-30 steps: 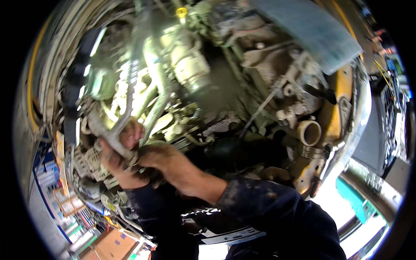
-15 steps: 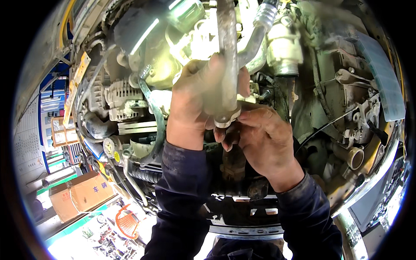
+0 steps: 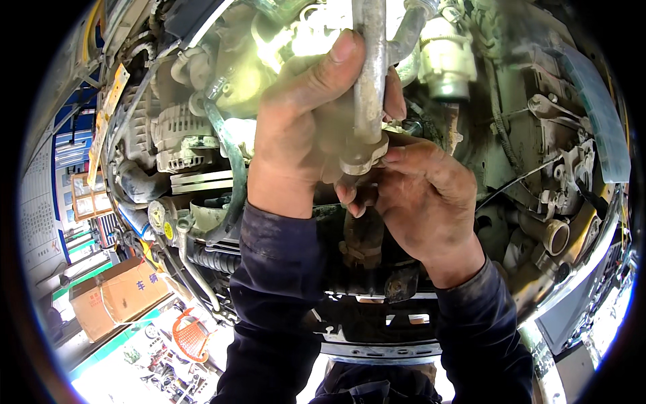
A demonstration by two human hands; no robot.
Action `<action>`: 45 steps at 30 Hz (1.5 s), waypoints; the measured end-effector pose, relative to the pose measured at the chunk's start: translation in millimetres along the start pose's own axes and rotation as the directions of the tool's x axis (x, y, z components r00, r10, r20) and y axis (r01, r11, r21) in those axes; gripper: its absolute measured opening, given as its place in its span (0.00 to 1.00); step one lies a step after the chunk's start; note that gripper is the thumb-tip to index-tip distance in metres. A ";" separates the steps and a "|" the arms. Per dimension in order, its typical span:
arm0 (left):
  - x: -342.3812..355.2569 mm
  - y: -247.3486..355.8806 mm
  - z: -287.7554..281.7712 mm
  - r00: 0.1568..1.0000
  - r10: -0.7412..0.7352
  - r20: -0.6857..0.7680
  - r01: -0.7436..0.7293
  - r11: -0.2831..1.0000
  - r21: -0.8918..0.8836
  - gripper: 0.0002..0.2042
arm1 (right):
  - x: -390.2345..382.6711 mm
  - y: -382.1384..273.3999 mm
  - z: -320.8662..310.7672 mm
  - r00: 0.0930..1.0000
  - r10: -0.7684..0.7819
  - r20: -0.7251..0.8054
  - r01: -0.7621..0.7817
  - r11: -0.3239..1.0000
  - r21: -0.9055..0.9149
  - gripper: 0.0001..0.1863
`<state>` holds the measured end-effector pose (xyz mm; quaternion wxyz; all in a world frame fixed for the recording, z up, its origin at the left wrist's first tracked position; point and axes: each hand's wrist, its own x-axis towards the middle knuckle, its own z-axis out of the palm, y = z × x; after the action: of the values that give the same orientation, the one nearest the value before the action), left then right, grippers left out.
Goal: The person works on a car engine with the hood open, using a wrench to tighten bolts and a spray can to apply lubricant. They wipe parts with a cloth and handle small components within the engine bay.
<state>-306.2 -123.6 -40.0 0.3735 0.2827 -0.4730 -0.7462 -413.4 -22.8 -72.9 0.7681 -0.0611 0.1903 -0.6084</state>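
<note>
A dull grey metal pipe [image 3: 369,81] hangs upright in the middle of an engine bay, with a branch [image 3: 408,35] leaving its upper right side. My left hand [image 3: 286,138] is wrapped round the pipe from the left, thumb raised along its side, with fingertips showing on its right. At the pipe's lower end is a flange-like collar [image 3: 367,160]. The fingers of my right hand [image 3: 431,205] are curled and pinch the collar's right edge. Whether a small part sits between those fingers is hidden. Below the collar stands a dark brown tube [image 3: 361,239].
To the left are a finned alternator [image 3: 182,138] and a greenish curved hose [image 3: 234,158]. At the right lie an open pipe end [image 3: 556,238] and a translucent panel [image 3: 602,114]. A cardboard box [image 3: 121,299] and an orange basket [image 3: 191,337] stand beyond the vehicle's left side.
The pipe's lower end and both hands sit slightly higher in view; the background has shifted too. My left thumb, blurred before, now shows clearly, raised beside the pipe. Both hands keep their hold.
</note>
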 end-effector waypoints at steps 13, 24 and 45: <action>1.8 -6.7 -13.4 0.993 0.084 0.084 -0.066 0.978 -0.197 0.22 | 2.8 -6.8 3.2 0.992 0.051 0.114 -0.049 0.999 -0.016 0.13; -4.1 0.7 5.2 0.999 0.047 0.003 -0.047 0.993 0.105 0.31 | 2.6 -6.1 -0.7 0.983 0.110 0.148 -0.125 0.988 0.095 0.15; -8.7 6.8 24.5 0.978 0.192 0.081 -0.178 0.971 -0.160 0.28 | 3.1 4.8 5.2 0.983 -0.018 0.182 0.012 0.999 0.035 0.21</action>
<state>-318.4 -106.2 -23.5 0.4387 0.1717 -0.4564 -0.7548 -406.5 -25.3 -70.4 0.7786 -0.1051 0.1084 -0.6090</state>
